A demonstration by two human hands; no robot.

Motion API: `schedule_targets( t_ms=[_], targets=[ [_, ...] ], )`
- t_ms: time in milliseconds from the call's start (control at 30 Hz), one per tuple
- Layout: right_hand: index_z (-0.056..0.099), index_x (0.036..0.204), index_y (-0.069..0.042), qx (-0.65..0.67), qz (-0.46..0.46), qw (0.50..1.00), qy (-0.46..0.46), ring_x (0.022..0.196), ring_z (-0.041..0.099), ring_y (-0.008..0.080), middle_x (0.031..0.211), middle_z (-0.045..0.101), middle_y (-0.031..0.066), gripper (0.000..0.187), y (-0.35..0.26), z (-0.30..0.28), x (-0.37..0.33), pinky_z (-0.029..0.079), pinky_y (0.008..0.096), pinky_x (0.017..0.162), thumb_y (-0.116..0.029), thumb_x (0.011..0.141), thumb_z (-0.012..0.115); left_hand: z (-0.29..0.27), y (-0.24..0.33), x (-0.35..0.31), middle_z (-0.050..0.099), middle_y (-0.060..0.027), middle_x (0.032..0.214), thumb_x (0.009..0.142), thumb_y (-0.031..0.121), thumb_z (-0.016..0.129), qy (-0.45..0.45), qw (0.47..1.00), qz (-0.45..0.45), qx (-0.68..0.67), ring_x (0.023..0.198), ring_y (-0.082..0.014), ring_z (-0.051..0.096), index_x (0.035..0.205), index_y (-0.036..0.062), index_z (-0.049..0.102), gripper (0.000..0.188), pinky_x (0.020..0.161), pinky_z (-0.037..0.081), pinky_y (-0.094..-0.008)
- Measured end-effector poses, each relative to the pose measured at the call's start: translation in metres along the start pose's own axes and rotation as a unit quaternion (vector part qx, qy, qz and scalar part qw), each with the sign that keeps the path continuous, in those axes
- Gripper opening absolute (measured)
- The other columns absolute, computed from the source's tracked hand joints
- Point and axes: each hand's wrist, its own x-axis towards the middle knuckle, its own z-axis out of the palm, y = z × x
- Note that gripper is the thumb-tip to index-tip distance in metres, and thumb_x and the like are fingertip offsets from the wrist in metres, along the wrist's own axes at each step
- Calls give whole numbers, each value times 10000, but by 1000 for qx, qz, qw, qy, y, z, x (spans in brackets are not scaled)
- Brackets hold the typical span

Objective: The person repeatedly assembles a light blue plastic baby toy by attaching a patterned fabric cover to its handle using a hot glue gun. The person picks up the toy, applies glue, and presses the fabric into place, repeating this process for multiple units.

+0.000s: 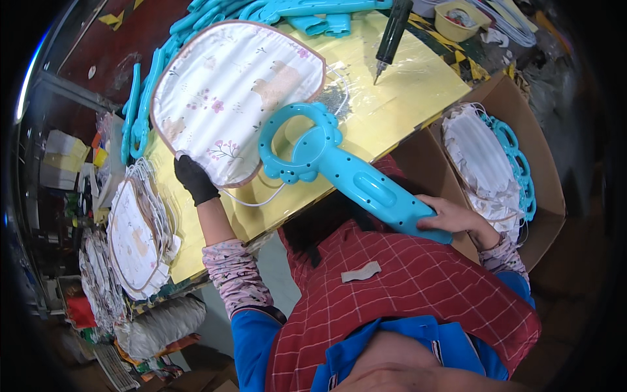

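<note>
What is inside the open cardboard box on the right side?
Inside the cardboard box, stacked white fabric pieces lie beside turquoise plastic parts. Whatever lies beneath them is covered and cannot be seen.

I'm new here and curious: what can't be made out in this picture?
In the head view:
Dark driver: its upper end is cut off by the top edge.
Turquoise handle: its far side faces away.
Yellow tabletop: partly hidden by the white printed panel.
Yellow bowl: contents too small to identify.
</note>
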Motion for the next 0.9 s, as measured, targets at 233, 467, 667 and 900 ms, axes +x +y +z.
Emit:
schedule_targets(
  t_ms=[233,467,667,900],
  targets=[
    [419,1452,-23,32,-177,975,132,1220,530,214,1343,568,133,682,80,4,10,425,353,1030,-358,920,681,69,74,-6,581,-235,1222,995,159,556,-4,943,328,63,1068,-316,587,1269,-66,525,356,931,496,-392],
    [425,1439,-23,206,-164,890,372,1198,539,209,1333,574,109,615,122,11,-10,447,349,998,-325,947,637,215,289,-174,566,-173,1237,747,122,762,-415,647,629,116,1079,-389,564,1283,69,587,566,957,444,-480],
    [463,1383,-8,321,-119,774,532,1185,549,242,1309,576,134,509,153,-38,-6,466,375,977,-265,961,585,186,203,-122,578,-167,1269,694,104,794,-512,672,494,205,1122,-361,563,1298,83,566,645,915,482,-425],
    [508,1318,9,408,-44,671,618,1170,562,279,1282,579,162,398,254,-134,24,488,405,953,-195,978,524,149,149,-35,576,-172,1208,878,117,659,-557,739,302,229,1103,-381,584,1296,77,548,434,895,502,-410]
  ],
)
